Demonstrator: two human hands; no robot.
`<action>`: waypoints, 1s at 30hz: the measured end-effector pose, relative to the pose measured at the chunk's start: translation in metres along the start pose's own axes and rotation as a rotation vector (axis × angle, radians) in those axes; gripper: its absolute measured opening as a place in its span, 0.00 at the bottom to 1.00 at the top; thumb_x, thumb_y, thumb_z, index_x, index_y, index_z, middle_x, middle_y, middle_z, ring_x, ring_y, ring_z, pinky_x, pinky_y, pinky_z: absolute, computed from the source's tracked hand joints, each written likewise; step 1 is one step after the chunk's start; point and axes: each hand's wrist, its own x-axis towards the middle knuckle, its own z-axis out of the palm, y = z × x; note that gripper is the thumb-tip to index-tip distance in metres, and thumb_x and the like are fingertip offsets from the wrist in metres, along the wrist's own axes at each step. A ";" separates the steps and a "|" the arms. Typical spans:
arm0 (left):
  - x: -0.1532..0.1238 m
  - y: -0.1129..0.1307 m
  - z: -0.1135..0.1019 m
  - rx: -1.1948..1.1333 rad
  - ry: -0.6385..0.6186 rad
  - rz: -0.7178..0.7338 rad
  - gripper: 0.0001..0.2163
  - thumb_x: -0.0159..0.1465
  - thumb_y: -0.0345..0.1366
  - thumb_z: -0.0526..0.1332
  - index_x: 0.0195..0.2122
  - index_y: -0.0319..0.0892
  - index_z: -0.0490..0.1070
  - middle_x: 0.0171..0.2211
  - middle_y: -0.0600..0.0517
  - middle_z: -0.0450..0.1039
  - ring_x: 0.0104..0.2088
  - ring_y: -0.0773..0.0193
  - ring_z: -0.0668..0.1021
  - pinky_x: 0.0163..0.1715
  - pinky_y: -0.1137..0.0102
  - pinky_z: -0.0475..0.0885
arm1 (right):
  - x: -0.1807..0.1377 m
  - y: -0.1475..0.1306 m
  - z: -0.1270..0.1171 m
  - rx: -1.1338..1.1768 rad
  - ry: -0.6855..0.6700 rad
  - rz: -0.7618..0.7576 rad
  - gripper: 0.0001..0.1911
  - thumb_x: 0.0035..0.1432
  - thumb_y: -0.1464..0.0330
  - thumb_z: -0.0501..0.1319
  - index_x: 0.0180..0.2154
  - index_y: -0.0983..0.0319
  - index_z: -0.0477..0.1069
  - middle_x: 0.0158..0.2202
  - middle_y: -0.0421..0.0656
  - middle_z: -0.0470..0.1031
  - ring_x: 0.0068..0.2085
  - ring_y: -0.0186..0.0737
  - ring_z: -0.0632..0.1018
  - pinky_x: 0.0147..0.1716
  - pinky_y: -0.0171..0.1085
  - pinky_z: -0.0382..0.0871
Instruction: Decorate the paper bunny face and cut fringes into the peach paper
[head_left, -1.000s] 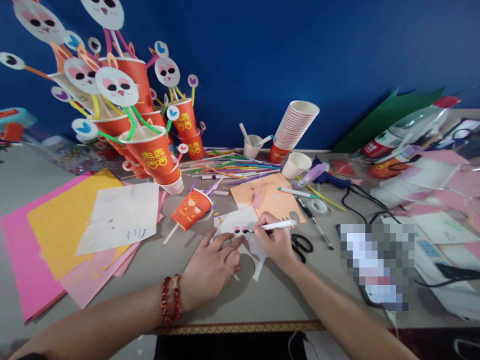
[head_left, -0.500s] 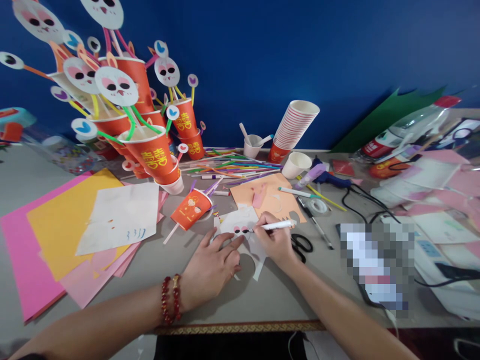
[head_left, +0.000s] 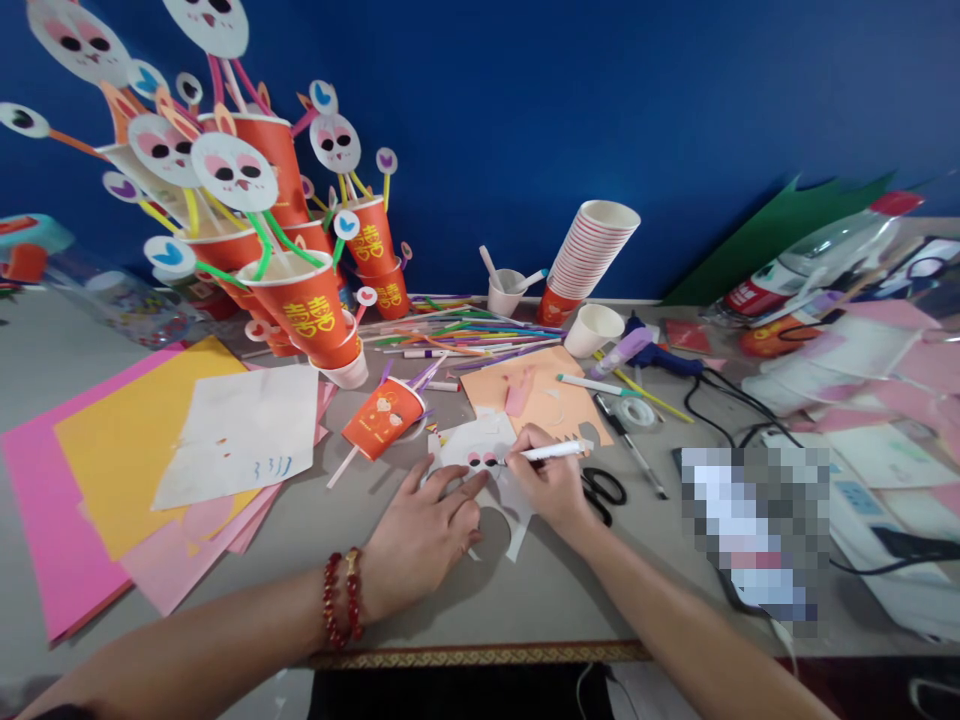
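My right hand point(head_left: 546, 487) grips a white marker pen point(head_left: 556, 450), its tip down at the black and pink eyes drawn on a piece of white paper point(head_left: 469, 437). Spread flat over the lower left of that paper is my left hand point(head_left: 427, 530), fingers apart, pressing on it. Cut-out curves show along the paper's lower edge. Black scissor handles point(head_left: 604, 492) stick out just right of my right hand; the blades are hidden. A red paper cup point(head_left: 383, 418) with purple strips and a white stick lies tilted beyond my left hand.
Red cups with rabbit faces point(head_left: 234, 172) crowd the back left. Coloured paper sheets point(head_left: 97, 430) lie at left. Behind are sticks point(head_left: 465, 328) and a cup stack point(head_left: 589, 255). At right are a glue gun point(head_left: 667, 358), a black pen point(head_left: 630, 447), a bottle point(head_left: 817, 255) and cables.
Almost nothing differs. Both hands, the marker pen and the paper stay in nearly the same place.
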 end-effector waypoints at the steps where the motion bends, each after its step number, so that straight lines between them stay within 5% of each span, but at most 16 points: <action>1: 0.000 0.000 0.000 0.000 0.001 0.000 0.07 0.69 0.38 0.57 0.43 0.44 0.71 0.60 0.51 0.69 0.60 0.55 0.66 0.63 0.52 0.51 | 0.000 0.000 0.000 0.002 0.002 0.003 0.10 0.53 0.72 0.57 0.22 0.59 0.59 0.18 0.33 0.58 0.20 0.31 0.60 0.19 0.31 0.53; 30: 0.001 0.001 -0.003 -0.022 -0.006 -0.001 0.08 0.71 0.38 0.54 0.43 0.43 0.70 0.61 0.53 0.68 0.60 0.54 0.67 0.62 0.51 0.51 | -0.001 0.001 -0.001 0.023 0.015 0.007 0.10 0.54 0.72 0.57 0.23 0.58 0.59 0.17 0.32 0.57 0.19 0.31 0.60 0.18 0.31 0.53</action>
